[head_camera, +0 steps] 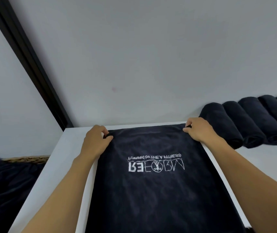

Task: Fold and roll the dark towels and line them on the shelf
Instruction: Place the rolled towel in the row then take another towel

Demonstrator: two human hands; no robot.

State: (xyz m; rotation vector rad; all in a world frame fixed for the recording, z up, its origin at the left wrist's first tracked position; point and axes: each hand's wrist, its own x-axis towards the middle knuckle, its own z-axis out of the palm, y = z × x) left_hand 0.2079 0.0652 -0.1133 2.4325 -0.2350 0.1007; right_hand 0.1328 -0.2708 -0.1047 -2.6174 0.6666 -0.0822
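Note:
A dark navy towel (151, 195) lies spread flat on the white shelf (63, 158), its white embroidered logo upside down to me. My left hand (95, 142) pinches the towel's far left corner. My right hand (197, 130) pinches the far right corner, close to the wall. Both arms reach forward along the towel's side edges. Several rolled dark towels (245, 121) lie side by side in a row on the shelf to the right, against the wall; the nearest roll sits just beyond my right hand.
A grey wall (142, 64) rises right behind the shelf. A black frame (33, 68) runs diagonally at the left. Below the shelf's left edge, a woven basket rim (25, 159) shows with dark towels (4, 182) heaped by it.

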